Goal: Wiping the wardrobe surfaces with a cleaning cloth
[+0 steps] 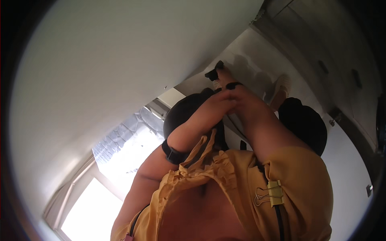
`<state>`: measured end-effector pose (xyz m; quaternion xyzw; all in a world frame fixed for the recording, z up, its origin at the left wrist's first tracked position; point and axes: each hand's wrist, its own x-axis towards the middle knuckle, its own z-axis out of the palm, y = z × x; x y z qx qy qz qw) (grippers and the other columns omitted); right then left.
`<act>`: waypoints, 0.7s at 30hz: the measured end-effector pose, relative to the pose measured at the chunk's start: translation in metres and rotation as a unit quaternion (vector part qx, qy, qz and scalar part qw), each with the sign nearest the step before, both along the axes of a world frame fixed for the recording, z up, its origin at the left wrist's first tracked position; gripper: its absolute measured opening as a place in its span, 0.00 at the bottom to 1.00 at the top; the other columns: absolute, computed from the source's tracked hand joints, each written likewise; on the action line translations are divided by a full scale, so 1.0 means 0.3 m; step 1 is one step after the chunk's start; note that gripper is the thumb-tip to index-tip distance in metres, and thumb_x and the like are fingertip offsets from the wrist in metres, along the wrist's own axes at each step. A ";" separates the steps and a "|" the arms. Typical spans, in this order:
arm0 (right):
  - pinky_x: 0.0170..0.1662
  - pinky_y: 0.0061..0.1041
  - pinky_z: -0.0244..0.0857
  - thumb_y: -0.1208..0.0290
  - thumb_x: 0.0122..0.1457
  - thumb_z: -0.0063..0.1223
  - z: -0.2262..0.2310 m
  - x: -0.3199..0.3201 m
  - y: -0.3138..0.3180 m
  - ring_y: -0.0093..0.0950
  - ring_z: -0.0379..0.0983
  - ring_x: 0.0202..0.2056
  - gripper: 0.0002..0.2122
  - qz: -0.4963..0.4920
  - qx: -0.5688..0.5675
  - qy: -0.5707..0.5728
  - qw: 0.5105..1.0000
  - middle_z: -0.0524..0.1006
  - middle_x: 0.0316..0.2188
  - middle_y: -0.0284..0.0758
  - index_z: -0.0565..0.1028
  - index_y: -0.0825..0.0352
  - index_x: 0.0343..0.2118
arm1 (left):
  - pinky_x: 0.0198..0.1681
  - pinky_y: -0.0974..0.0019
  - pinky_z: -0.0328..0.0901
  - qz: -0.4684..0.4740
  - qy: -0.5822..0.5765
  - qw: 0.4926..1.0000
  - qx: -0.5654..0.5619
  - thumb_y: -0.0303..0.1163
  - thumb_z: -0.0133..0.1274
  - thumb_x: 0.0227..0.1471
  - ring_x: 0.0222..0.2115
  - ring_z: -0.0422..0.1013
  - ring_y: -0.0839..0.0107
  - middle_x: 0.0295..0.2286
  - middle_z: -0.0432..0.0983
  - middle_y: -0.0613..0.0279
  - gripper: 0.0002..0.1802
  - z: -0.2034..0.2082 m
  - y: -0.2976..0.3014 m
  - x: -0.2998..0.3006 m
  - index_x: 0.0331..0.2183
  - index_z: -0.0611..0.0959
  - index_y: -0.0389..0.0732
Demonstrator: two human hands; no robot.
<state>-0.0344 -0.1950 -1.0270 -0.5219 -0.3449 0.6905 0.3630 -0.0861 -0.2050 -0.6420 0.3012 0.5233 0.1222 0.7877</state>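
Observation:
My right arm reaches forward and inward, a black band round its wrist. At its end my right hand, small and dim, looks closed about a small black thing whose kind I cannot make out. My left forearm crosses from the left, and my left hand lies against the right forearm just behind that band. Its fingers merge with the arm, so their grip is unclear. Another black band circles my left arm near the elbow.
A large pale panel fills the upper left. Grey fronts with dark handles stand at the right. Below are a pale floor, a light shoe and my dark-clothed knees. A bright window lies at lower left.

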 end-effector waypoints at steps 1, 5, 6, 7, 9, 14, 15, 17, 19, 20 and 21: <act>0.46 0.41 0.67 0.67 0.51 0.59 -0.046 -0.003 0.008 0.49 0.72 0.44 0.17 -0.031 -0.022 0.018 0.999 0.76 0.38 0.50 0.73 0.72 0.40 | 0.50 0.67 0.64 0.005 -0.022 1.000 -0.014 0.29 0.43 0.61 0.45 0.71 0.71 0.45 0.76 0.58 0.17 -0.009 0.012 0.005 0.49 0.74 0.35; 0.49 0.44 0.65 0.70 0.44 0.66 -0.013 -0.118 0.085 0.51 0.71 0.45 0.17 0.301 0.227 -0.260 0.889 0.76 0.39 0.49 0.76 0.69 0.38 | 0.51 0.67 0.64 0.043 0.004 0.999 -0.030 0.31 0.42 0.61 0.45 0.71 0.71 0.45 0.75 0.58 0.18 -0.028 0.024 -0.053 0.50 0.74 0.35; 0.50 0.44 0.65 0.71 0.45 0.66 0.022 -0.160 0.102 0.50 0.71 0.46 0.17 0.357 0.226 -0.289 0.859 0.76 0.41 0.48 0.76 0.68 0.39 | 0.51 0.67 0.64 0.044 0.016 0.998 -0.031 0.31 0.42 0.61 0.45 0.71 0.71 0.45 0.75 0.58 0.18 -0.032 0.024 -0.064 0.50 0.74 0.35; 0.50 0.44 0.65 0.71 0.45 0.66 0.036 -0.193 0.117 0.50 0.71 0.46 0.17 0.355 0.229 -0.279 0.862 0.76 0.41 0.48 0.76 0.68 0.39 | 0.51 0.67 0.64 0.056 0.030 0.997 -0.040 0.31 0.42 0.61 0.45 0.71 0.71 0.44 0.76 0.58 0.18 -0.035 0.022 -0.071 0.50 0.73 0.35; 0.46 0.43 0.67 0.67 0.55 0.59 0.003 -0.249 0.129 0.47 0.70 0.49 0.20 0.333 0.089 -0.139 0.928 0.73 0.47 0.47 0.70 0.69 0.48 | 0.51 0.66 0.64 0.066 0.050 0.995 -0.046 0.32 0.42 0.61 0.45 0.71 0.71 0.43 0.76 0.58 0.18 -0.052 0.016 -0.076 0.50 0.73 0.35; 0.44 0.43 0.68 0.64 0.64 0.49 -0.358 -0.195 0.092 0.42 0.69 0.50 0.20 0.076 -0.131 0.074 0.986 0.70 0.52 0.45 0.66 0.68 0.55 | 0.51 0.67 0.63 0.055 -0.014 0.997 -0.047 0.32 0.43 0.61 0.45 0.71 0.71 0.42 0.75 0.59 0.18 -0.085 0.029 0.007 0.50 0.73 0.35; 0.44 0.43 0.68 0.63 0.65 0.47 -0.388 -0.158 0.107 0.41 0.69 0.50 0.20 -0.019 -0.205 0.145 0.968 0.70 0.53 0.45 0.65 0.68 0.56 | 0.51 0.67 0.63 0.050 -0.023 0.998 -0.044 0.32 0.43 0.61 0.45 0.71 0.71 0.42 0.75 0.59 0.18 -0.073 0.033 0.023 0.50 0.73 0.35; 0.41 0.35 0.68 0.61 0.64 0.45 -0.300 -0.235 0.131 0.33 0.73 0.41 0.16 -0.090 -0.206 0.058 0.973 0.76 0.41 0.36 0.69 0.65 0.50 | 0.50 0.67 0.64 0.074 0.016 0.996 -0.048 0.32 0.44 0.62 0.45 0.70 0.71 0.43 0.75 0.59 0.18 -0.083 0.041 -0.011 0.51 0.73 0.35; 0.41 0.35 0.68 0.61 0.64 0.44 -0.177 -0.235 0.201 0.34 0.73 0.43 0.16 -0.081 -0.175 -0.021 0.981 0.76 0.44 0.38 0.69 0.65 0.50 | 0.50 0.67 0.64 0.096 0.021 0.994 -0.048 0.32 0.44 0.62 0.46 0.70 0.71 0.43 0.75 0.60 0.18 -0.091 0.028 -0.040 0.51 0.73 0.36; 0.41 0.36 0.68 0.62 0.64 0.44 -0.111 -0.221 0.235 0.35 0.73 0.45 0.16 -0.089 -0.139 -0.107 0.981 0.75 0.46 0.39 0.69 0.65 0.51 | 0.50 0.66 0.64 0.101 0.014 0.994 -0.048 0.32 0.44 0.62 0.46 0.70 0.71 0.44 0.75 0.60 0.18 -0.092 0.023 -0.051 0.51 0.73 0.36; 0.41 0.36 0.68 0.62 0.64 0.44 0.014 -0.229 0.291 0.35 0.73 0.45 0.16 -0.071 -0.137 -0.096 0.983 0.75 0.46 0.39 0.69 0.65 0.51 | 0.50 0.66 0.64 0.118 0.026 0.992 -0.046 0.32 0.44 0.62 0.46 0.70 0.71 0.44 0.75 0.60 0.18 -0.091 0.022 -0.077 0.51 0.73 0.36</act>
